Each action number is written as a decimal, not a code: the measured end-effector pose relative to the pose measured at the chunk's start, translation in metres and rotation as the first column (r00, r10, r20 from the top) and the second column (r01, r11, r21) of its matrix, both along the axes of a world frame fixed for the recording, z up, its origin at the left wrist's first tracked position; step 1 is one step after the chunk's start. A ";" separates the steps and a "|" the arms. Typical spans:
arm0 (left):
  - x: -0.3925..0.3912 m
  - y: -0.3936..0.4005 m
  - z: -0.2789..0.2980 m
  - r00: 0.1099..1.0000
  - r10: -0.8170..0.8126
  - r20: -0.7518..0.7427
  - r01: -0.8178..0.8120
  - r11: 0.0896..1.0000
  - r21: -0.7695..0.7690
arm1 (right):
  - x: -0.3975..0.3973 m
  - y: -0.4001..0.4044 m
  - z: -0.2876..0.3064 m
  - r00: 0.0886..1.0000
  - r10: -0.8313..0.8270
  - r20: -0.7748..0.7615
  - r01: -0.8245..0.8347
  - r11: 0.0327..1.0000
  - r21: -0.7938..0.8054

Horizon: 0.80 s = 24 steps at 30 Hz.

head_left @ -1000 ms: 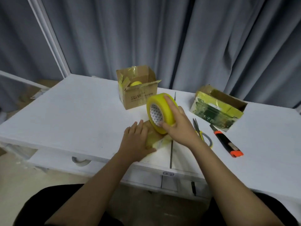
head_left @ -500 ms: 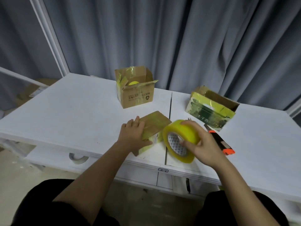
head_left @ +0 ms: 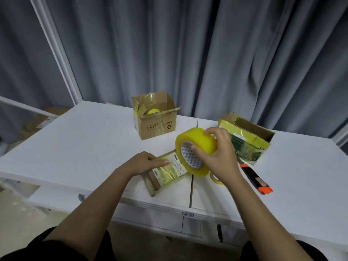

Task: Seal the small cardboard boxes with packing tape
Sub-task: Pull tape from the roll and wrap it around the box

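Observation:
A small flat cardboard box (head_left: 165,173), wrapped in yellowish tape, lies near the table's front edge. My left hand (head_left: 145,162) holds it down at its far left edge, fingers curled over the edge and thumb along the top. Just to the right of the box my right hand (head_left: 216,157) grips a big roll of yellow packing tape (head_left: 195,149), thumb in the core and fingers over the top. The roll hangs over the box's right end. An open brown box (head_left: 156,122) with a yellow roll inside stands farther back.
A green-printed open box (head_left: 246,140) lies at the right rear. An orange and black utility knife (head_left: 256,179) lies right of my right hand; yellow scissor handles (head_left: 216,178) peek from under it. The white table (head_left: 75,144) has a seam down its middle. Grey curtains hang behind.
My right hand brought the tape roll down to the table's right side, then back up and left over the box's right end. The box has been turned, showing a labelled side.

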State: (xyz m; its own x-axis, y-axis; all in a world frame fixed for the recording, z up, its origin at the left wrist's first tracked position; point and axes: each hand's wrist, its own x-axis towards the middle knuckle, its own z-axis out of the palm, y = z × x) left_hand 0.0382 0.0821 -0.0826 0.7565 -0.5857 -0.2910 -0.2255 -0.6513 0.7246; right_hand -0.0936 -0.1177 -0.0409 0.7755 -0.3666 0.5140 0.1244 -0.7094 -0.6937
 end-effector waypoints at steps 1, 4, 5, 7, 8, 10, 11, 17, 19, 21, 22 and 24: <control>0.002 -0.003 0.000 0.989 0.056 0.134 -0.063 0.997 0.049 | 0.009 0.006 -0.001 1.000 -0.015 0.025 0.015 1.000 0.004; -0.009 -0.016 -0.004 0.771 0.001 0.636 -0.150 0.972 0.180 | 0.030 0.016 -0.009 0.996 -0.014 -0.093 0.011 0.999 -0.031; -0.018 -0.019 -0.006 0.726 -0.021 0.687 -0.140 0.974 0.177 | 0.034 0.015 -0.013 0.986 -0.012 -0.165 0.001 0.998 -0.065; -0.030 -0.021 -0.019 0.693 -0.081 0.716 -0.103 0.972 0.210 | 0.035 0.011 -0.019 0.973 0.008 -0.230 -0.023 0.998 -0.066; -0.035 -0.021 -0.025 0.656 -0.125 0.744 -0.093 0.965 0.245 | 0.035 0.008 -0.020 0.973 0.033 -0.230 -0.045 0.998 -0.045; -0.035 -0.021 -0.032 0.556 -0.180 0.811 -0.111 0.952 0.287 | 0.034 0.004 -0.015 0.964 0.104 -0.246 -0.108 0.994 -0.002; -0.032 -0.021 -0.032 0.561 -0.215 0.799 -0.131 0.930 0.343 | 0.035 0.003 -0.008 0.953 0.141 -0.267 -0.144 0.990 0.010; -0.025 -0.020 -0.035 0.607 -0.287 0.741 -0.167 0.866 0.472 | -0.006 -0.007 0.032 0.968 0.101 -0.229 -0.122 0.989 -0.081; -0.025 -0.021 -0.037 0.613 -0.313 0.725 -0.145 0.858 0.493 | -0.028 -0.011 0.020 0.962 0.073 -0.264 -0.109 0.986 -0.125; -0.023 -0.024 -0.033 0.646 -0.301 0.702 -0.129 0.863 0.489 | -0.043 -0.013 -0.009 0.940 0.082 -0.330 -0.109 0.992 -0.063; -0.021 -0.026 -0.031 0.674 -0.288 0.681 -0.118 0.867 0.484 | -0.048 -0.013 -0.026 0.925 0.090 -0.369 -0.107 0.994 -0.025; -0.018 -0.028 -0.026 0.727 -0.279 0.627 -0.088 0.868 0.488 | -0.052 -0.011 -0.050 0.901 0.106 -0.420 -0.107 0.994 0.022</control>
